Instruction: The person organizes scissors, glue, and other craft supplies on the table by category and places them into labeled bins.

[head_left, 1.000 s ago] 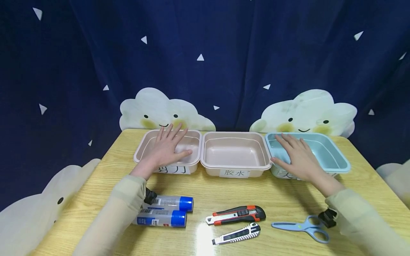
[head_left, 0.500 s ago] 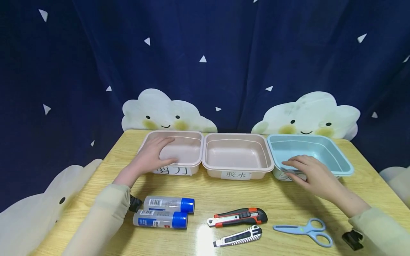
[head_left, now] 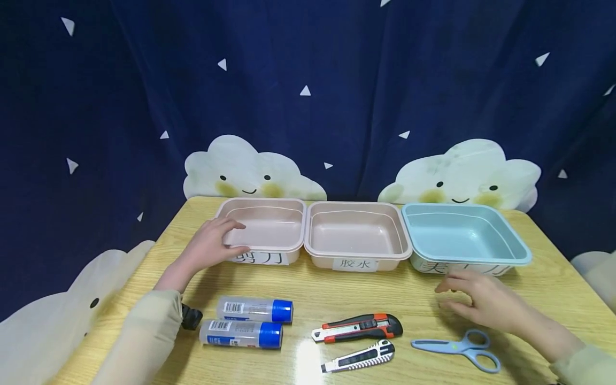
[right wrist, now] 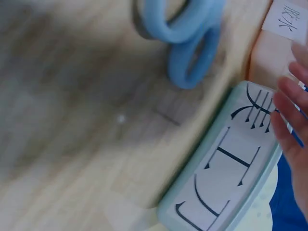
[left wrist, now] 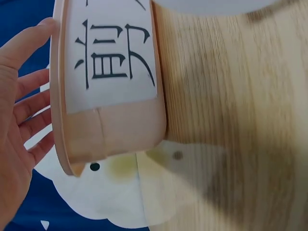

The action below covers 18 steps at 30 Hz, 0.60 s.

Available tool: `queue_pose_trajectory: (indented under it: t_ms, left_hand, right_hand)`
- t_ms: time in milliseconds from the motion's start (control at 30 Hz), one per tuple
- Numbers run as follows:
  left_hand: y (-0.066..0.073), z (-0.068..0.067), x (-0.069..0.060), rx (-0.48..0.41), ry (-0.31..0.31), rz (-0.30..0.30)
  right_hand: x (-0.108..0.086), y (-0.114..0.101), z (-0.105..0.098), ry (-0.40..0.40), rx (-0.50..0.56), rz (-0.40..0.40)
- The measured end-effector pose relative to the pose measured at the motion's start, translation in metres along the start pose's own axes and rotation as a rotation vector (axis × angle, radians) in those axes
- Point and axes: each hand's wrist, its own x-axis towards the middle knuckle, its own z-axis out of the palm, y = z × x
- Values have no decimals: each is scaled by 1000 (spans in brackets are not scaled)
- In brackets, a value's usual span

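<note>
Left hand [head_left: 209,246] released, fingers slightly bent, thumb spread, at left bin's [head_left: 271,227] near-left corner; rim contact unclear. Left forearm slants forward and inward. Right hand [head_left: 486,299] also holds nothing, fingers loosely curled, above table [head_left: 269,369] between blue bin [head_left: 462,235] and scissors [head_left: 454,346]. Scissors lie flat, tip pointing left. Right forearm enters from near right.

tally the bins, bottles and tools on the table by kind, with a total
Rectangular plastic bins (two pinkish-beige, one light blue): 3
Clear cylindrical bottles with blue caps: 2
Box cutters (one red and black, one white and black): 2
Pair of light-blue scissors: 1
Total: 8
</note>
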Motion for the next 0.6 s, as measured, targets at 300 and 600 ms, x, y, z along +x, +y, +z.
queue_pose_trajectory:
  t_ms: [300, 600]
  left_hand:
    - [-22, 1, -13, -22, 21, -127]
    - [-33, 4, -23, -131, 20, -227]
  right_hand:
    - [-24, -7, 6, -310, 166, 125]
    - [-35, -6, 11, -367, 175, 133]
